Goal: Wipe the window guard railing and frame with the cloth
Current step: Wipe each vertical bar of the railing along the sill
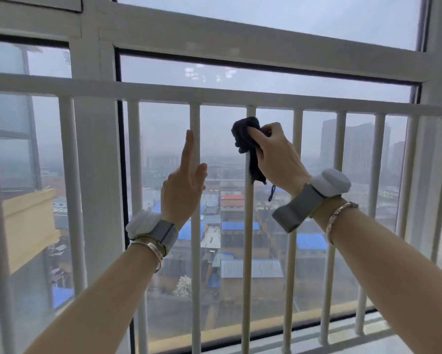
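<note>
A white window guard railing [214, 91] with several upright bars runs across the view in front of the white window frame [97, 60]. My right hand [278, 157] grips a dark blue cloth [246, 139], wrapped around the upper part of one middle bar [248, 238]. A thin loop of the cloth hangs below my right hand. My left hand [183, 185] is held flat with fingers straight up, just beside the bar to the left [195, 251], holding nothing. Both wrists wear grey strapped devices and bangles.
Behind the bars is glass with a hazy city far below. A thick white frame post [94, 175] stands at left. The sill [342, 338] runs along the bottom right. More bars continue to the right [378, 162].
</note>
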